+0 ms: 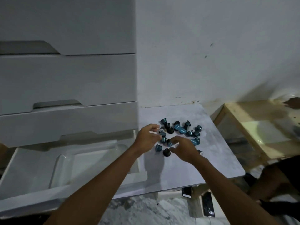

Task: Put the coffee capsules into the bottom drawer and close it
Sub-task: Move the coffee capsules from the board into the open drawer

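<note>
Drawer (24, 202) open at lower left, surface (219, 148) bare at right, capsules (180, 130) mid-frame, left hand (146, 138) among them, grasp unclear, right hand (184, 149) relaxed above.

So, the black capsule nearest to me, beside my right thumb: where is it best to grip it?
Pinch the black capsule across its round body, from above, with the right hand, whose thumb is beside it. It seems to stand rim down, with free tabletop on its near side.
</note>
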